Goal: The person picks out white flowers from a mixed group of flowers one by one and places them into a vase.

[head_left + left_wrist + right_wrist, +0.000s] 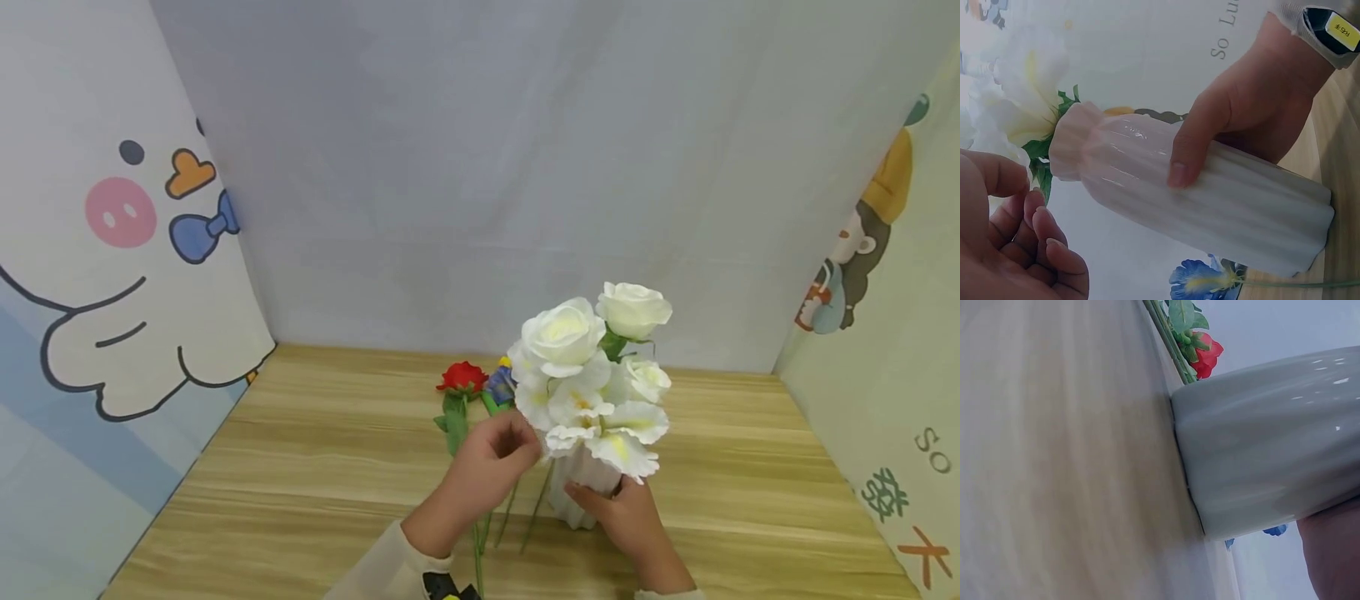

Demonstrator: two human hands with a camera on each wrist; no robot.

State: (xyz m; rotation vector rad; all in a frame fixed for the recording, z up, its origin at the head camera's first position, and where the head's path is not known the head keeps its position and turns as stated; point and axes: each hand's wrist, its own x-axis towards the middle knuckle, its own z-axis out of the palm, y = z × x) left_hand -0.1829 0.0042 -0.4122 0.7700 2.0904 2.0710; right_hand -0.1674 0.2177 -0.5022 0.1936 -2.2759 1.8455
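A white ribbed vase [583,483] stands upright on the table, full of white artificial flowers [577,375] with broad ruffled petals and several roses. My right hand [633,521] grips the vase's body from the right, its thumb lying across the front, as the left wrist view shows too. My left hand [491,462] is at the lower left of the bouquet, just outside the vase's mouth. Its thumb and index fingertips [1034,199] meet at the edge of a white petal and pinch it, the other fingers curled. Green leaves [1041,165] show at the vase's neck.
Left of the vase, on the wood-grain table [322,467], lie a red rose [462,377] and a blue flower [500,385] with long green stems [478,550], partly behind my left arm. A grey cloth backdrop [465,167] and printed side panels [112,275] enclose the table.
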